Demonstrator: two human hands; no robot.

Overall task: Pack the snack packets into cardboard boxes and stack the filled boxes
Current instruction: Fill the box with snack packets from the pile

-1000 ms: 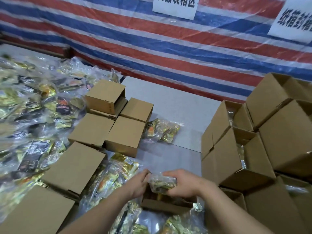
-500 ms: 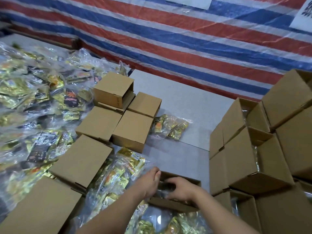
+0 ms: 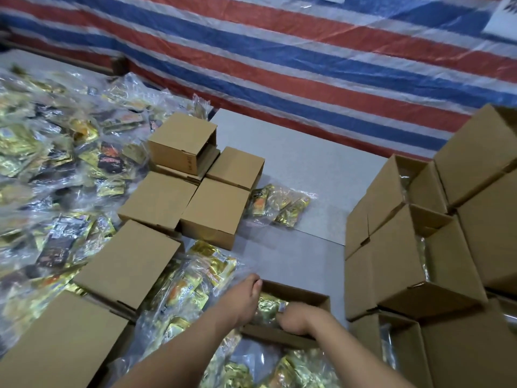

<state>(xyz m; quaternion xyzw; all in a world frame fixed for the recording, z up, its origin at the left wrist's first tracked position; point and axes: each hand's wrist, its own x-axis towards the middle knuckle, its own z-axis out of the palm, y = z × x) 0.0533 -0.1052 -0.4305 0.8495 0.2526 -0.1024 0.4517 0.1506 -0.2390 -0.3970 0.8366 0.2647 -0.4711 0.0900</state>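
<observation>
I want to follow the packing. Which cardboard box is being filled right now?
The open box nearest the camera, with both hands inside pressing a gold packet down; the others stand untouched.

A packing workshop; stacked cardboard boxes (image 3: 414, 264), heaped snack packets (image 3: 56, 169), striped tarpaulin wall (image 3: 307, 65).

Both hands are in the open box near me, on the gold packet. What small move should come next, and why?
Probably press the gold packet flat to the bottom of the open box, then lift both hands out. The left hand and right hand are both inside the box on the packet, which seems to sit high near the rim, so the box may not close yet.
</observation>
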